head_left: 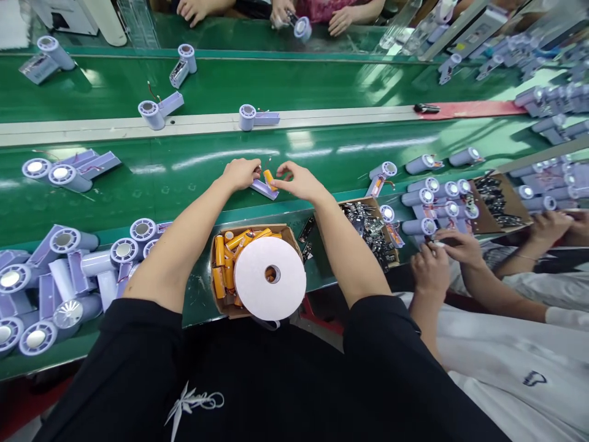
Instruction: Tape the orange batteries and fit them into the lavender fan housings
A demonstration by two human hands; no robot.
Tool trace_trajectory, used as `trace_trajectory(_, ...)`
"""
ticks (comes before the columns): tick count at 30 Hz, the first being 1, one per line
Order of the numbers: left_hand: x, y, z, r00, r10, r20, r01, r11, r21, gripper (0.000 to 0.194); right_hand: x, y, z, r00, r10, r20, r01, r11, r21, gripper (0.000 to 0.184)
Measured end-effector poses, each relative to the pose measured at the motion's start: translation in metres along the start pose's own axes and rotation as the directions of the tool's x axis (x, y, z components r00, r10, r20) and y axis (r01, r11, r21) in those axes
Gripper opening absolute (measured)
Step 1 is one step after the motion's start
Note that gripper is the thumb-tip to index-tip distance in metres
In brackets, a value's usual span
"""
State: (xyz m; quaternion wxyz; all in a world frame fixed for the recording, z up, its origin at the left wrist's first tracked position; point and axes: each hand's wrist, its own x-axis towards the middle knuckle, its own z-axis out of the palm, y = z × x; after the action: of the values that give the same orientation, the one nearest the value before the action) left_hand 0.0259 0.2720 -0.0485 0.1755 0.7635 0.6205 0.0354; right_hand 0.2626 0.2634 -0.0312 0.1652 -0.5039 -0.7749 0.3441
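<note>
My left hand [242, 174] and my right hand [297, 180] meet over the green belt [184, 166]. Between them lies a lilac fan handle shell [263, 188] with an orange battery cell [269, 178] sitting in it. My left hand's fingers are curled over the shell's far end. My right hand pinches the orange cell with thumb and fingertips. Just below my arms stands a cardboard box [289, 235] of several orange cells, partly covered by a white tape roll [269, 278].
Lilac hand-fan bodies are heaped at the left [69, 270] and scattered on the belt [156, 112]. A box of small dark parts [370, 228] sits to my right. A co-worker's hands [439, 255] work at the right; other people's hands [196, 9] show across the belt.
</note>
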Motion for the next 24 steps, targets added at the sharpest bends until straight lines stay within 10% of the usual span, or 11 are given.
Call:
trace_trajectory(13, 0.001, 0.016, -0.001, 1.000, 0.008, 0.011, -0.008, 1.000, -0.006, 0.032, 0.073, 0.004, 0.007, 0.922, 0.330, 0.201, -0.283, 0.931, -0.231, 0.040)
trace_trajectory(19, 0.007, 0.021, 0.000, 0.999, 0.030, 0.012, -0.029, 0.998, -0.056, 0.027, 0.050, 0.024, -0.012, 0.997, 0.072, -0.015, -0.059, 0.908, 0.415, 0.049)
trace_trajectory(24, 0.016, 0.024, 0.002, 0.999, 0.039, -0.008, -0.039, 0.998, -0.054, 0.028, 0.017, 0.027, -0.007, 0.991, -0.045, -0.126, 0.093, 0.909, 0.406, 0.036)
